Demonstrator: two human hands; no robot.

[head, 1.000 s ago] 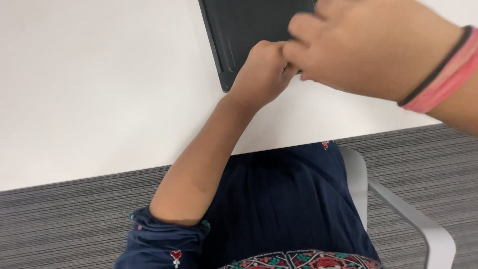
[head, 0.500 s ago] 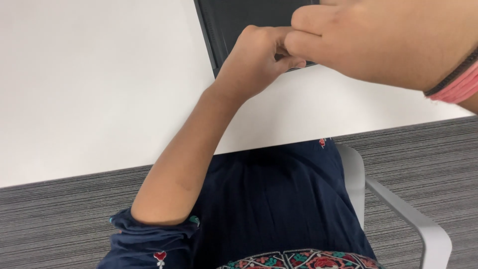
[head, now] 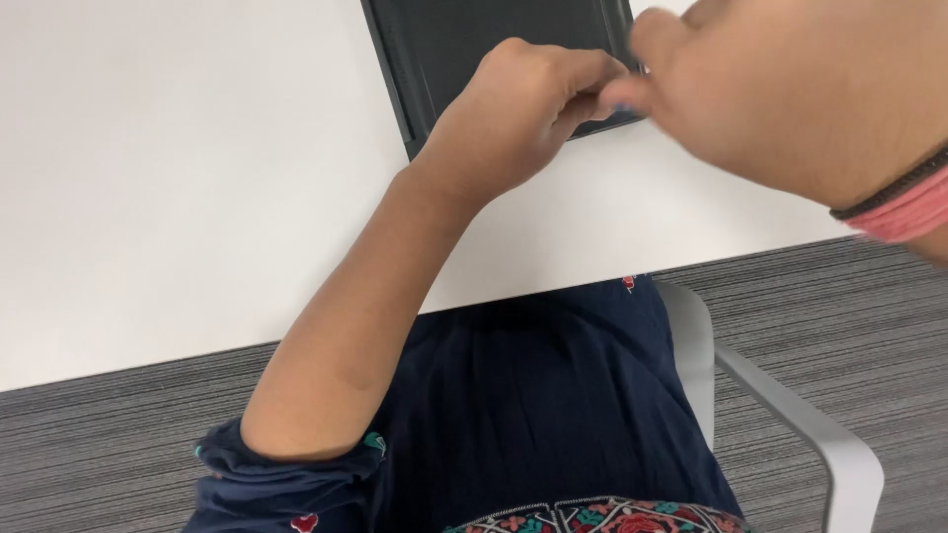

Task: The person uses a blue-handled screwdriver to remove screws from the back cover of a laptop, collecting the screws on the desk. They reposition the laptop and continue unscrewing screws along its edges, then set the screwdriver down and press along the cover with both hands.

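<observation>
Head view: left hand (head: 518, 104) and right hand (head: 790, 94) meeting fingertip to fingertip over dark flat tray (head: 474, 44) on white worktop (head: 178, 168); both grips curled narrow, contents hidden, cannot tell.

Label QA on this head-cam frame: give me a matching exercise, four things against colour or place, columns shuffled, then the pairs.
Things:
1. flat tray
2. table
3. wristbands
4. chair armrest

Descriptions:
A. white, fills the upper part of the view
B. pink and black, on the right wrist
C. dark grey, lying at the top under both hands
D. light grey, at lower right over the striped carpet

Pairs: 1-C, 2-A, 3-B, 4-D
</observation>
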